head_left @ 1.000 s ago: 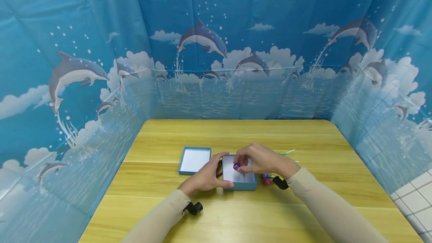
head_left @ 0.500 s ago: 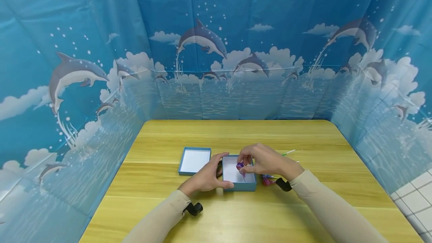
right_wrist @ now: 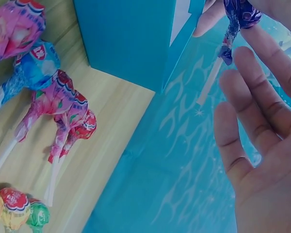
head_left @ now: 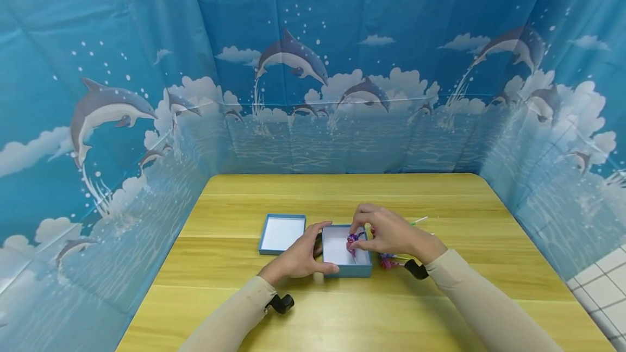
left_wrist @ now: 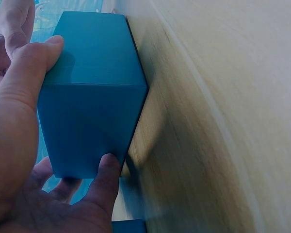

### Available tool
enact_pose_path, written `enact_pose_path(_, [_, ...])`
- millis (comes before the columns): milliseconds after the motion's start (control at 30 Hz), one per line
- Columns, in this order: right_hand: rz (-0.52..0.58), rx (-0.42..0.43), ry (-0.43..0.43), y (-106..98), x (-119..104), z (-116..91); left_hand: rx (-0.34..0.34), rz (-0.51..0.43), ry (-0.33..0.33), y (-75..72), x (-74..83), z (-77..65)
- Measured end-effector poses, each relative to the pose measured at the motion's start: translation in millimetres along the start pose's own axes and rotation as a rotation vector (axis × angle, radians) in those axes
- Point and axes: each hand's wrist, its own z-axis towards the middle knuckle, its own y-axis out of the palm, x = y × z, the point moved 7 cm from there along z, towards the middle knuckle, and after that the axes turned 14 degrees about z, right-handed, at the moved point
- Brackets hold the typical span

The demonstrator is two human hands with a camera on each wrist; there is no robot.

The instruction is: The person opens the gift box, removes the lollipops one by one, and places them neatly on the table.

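Note:
My left hand (head_left: 299, 254) grips the left side of an open blue box (head_left: 348, 271), thumb at the front wall and fingers around the left and far sides. In the left wrist view the thumb lies on one face of the box (left_wrist: 92, 131) and fingers on another. Over the white inside, my right hand (head_left: 386, 232) pinches a purple-wrapped lollipop (head_left: 351, 239) by its head. The right wrist view shows this lollipop (right_wrist: 236, 19) with its white stick hanging free and the other fingers spread. Below it in the box lies a small pinkish thing (head_left: 354, 257).
Left of the box lies its blue lid (head_left: 282, 232), white inside facing up. Several wrapped lollipops lie right of the box, among them pink ones (right_wrist: 53, 97), a blue one (right_wrist: 43, 65) and a green one (right_wrist: 39, 212). A dolphin-print curtain (head_left: 337, 140) hangs behind the table.
My right hand has shifted a little to the right within the box with the purple lollipop, whose stick now points right. The left hand and box stay put.

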Motion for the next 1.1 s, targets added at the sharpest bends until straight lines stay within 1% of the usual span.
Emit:
enact_pose_path(133, [0.002,0.011,0.013,-3,4,-3,0.008,0.025,-0.002,-0.8,-0.4,0.0])
enact_pose_path(233, [0.021,0.014,0.046,-5,8,-6,0.015,0.048,-0.002,-1.5,0.5,-0.3])
enact_pose_path(467, [0.059,0.025,0.099,-8,19,-18,-0.002,0.021,-0.022,0.1,0.2,0.3])
enact_pose_path(633, [0.076,0.044,0.110,-11,27,-29,-0.002,0.026,-0.028,-0.7,0.1,0.8])
enact_pose_path(767, [0.080,0.070,0.124,-16,33,-38,0.001,0.012,-0.036,-1.9,0.5,0.7])
enact_pose_path(933, [0.060,0.088,0.164,-21,39,-51,-0.002,0.018,-0.039,-1.6,0.0,-0.8])
enact_pose_path(1100, [0.066,0.107,0.209,-27,45,-67,-0.002,0.012,-0.026,-1.5,0.9,-1.6])
